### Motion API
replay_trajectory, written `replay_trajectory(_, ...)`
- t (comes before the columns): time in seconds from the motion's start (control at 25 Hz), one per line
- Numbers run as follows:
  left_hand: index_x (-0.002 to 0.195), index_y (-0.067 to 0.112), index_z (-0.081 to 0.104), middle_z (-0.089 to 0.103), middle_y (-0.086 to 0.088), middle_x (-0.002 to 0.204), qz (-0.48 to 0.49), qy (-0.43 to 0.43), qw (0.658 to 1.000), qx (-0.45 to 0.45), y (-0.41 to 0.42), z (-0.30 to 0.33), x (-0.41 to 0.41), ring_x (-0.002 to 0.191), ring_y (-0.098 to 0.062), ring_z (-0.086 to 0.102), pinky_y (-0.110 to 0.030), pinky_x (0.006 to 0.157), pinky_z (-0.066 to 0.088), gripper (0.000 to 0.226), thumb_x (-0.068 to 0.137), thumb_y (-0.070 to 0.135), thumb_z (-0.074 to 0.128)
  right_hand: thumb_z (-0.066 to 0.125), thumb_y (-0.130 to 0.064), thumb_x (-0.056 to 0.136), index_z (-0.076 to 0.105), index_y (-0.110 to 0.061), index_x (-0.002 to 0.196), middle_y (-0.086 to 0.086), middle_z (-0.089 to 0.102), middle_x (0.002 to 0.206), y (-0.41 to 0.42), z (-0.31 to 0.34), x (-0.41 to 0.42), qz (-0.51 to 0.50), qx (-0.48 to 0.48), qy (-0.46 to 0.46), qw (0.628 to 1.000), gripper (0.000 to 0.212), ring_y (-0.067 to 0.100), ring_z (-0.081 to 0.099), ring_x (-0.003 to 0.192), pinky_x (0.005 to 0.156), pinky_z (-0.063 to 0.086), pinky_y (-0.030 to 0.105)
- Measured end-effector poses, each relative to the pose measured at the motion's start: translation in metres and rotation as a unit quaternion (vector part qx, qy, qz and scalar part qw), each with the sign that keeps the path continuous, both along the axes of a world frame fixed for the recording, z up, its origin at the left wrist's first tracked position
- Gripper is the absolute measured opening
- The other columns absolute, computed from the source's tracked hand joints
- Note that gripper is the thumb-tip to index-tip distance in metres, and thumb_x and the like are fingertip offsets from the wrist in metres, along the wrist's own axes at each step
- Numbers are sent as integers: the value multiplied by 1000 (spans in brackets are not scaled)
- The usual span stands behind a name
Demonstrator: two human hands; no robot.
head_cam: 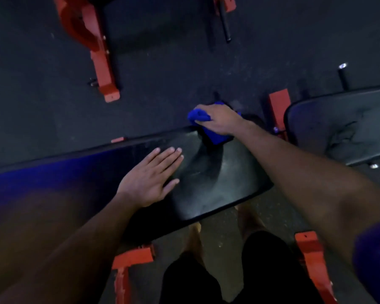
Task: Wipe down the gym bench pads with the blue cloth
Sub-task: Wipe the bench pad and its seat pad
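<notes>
Blue cloth [208,126] gripped under curled fingers of right hand [218,121], pressed at far corner of long bench pad [217,183], partly draped over edge. Left hand [149,176] laid flat on pad, fingers straight, nothing held, likely for bracing. Streaked sheen seen between both hands. Second pad [342,126] beyond right fingers, apparently unwiped.

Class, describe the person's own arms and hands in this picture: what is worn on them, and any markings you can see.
Both forearms are bare down to the wrists. The left hand and the right hand wear no gloves, and no rings, watch or wristbands show. A blue-purple sleeve covers the right upper arm at the frame's edge. No left sleeve is in view. No markings can be made out in the dim light.
</notes>
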State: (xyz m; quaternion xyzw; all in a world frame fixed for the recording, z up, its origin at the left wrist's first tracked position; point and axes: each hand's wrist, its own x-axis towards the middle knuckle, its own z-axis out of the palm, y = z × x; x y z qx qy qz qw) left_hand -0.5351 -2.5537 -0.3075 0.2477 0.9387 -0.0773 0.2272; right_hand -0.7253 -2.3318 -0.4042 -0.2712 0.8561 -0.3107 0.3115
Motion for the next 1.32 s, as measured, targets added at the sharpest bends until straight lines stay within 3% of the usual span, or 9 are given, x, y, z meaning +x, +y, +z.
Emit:
replay_trajectory(0.12, 161, 12, 27, 22, -7, 169, 0, 0, 1000, 10, -5, -4, 4, 157, -21, 18, -43, 129, 10, 68, 106, 52, 27, 50, -48, 97, 57, -20, 125, 14, 66, 124, 10, -27, -4, -44, 84, 19, 995, 40, 37, 61, 112, 95, 46, 43)
replay_trajectory(0.24, 161, 11, 27, 22, -8, 168, -9, 5, 1000, 19, -6, -4, 1, 157, -22, 19, -42, 129, 6, 68, 106, 52, 27, 50, -48, 98, 55, -21, 135, 19, 61, 132, 68, -59, -26, -166, 155, -61, 972, 46, 38, 58, 120, 101, 43, 39)
replay_trajectory(0.48, 161, 12, 28, 22, -8, 168, -5, 7, 1000, 21, -4, 1, 1, 157, -21, 19, -43, 128, 10, 68, 105, 52, 28, 44, -40, 103, 41, -12, 145, 26, 51, 140, 102, -64, -33, -313, 169, -129, 926, 50, 44, 50, 126, 103, 39, 41)
replay_trajectory(0.72, 155, 7, 39, 31, -9, 164, 9, -5, 999, 36, 9, 14, -1, 153, -23, 29, -44, 126, 16, 69, 103, 51, 29, 47, -39, 102, 51, -9, 124, 28, 62, 120, 182, -8, 59, -506, 81, -77, 855, 38, 44, 60, 109, 86, 46, 42)
replay_trajectory(0.96, 139, 9, 60, 62, -11, 141, 30, 16, 999, 33, 47, 12, -25, 126, -28, 57, -47, 110, 36, 72, 104, 60, 22, 44, -50, 101, 57, -18, 115, 6, 66, 101, 277, 25, 171, -676, 29, -69, 733, 37, 28, 63, 94, 75, 41, 31)
replay_trajectory(1.04, 142, 11, 57, 59, -9, 144, 0, 23, 998, 53, 86, -3, -48, 130, -25, 54, -47, 114, 35, 68, 105, 58, 25, 46, -52, 99, 59, -21, 115, 3, 67, 103, 292, 19, 184, -701, 13, -70, 709, 37, 21, 61, 91, 76, 40, 29)
replay_trajectory(1.16, 154, 10, 43, 41, -7, 161, -47, -16, 997, 60, 145, -36, -88, 150, -21, 35, -43, 126, 20, 68, 104, 53, 23, 50, -50, 98, 62, -26, 116, -6, 68, 101, 283, -2, 179, -697, -62, -90, 708, 31, 9, 62, 86, 80, 45, 25)
replay_trajectory(1.24, 161, 13, 28, 25, -4, 169, -69, -47, 995, 49, 173, -63, -102, 157, -17, 17, -38, 128, 7, 71, 105, 54, 17, 54, -38, 100, 62, -23, 120, -10, 66, 102, 262, -22, 156, -660, -124, -96, 734, 26, -7, 61, 84, 80, 45, 10)
replay_trajectory(1.32, 163, 15, 18, 16, -2, 171, -82, -69, 994, 31, 184, -96, -108, 158, -15, 8, -36, 128, 0, 71, 105, 55, 16, 55, -29, 101, 60, -19, 122, -8, 66, 107, 234, -52, 122, -614, -168, -122, 761, 24, -11, 61, 88, 85, 45, 8)
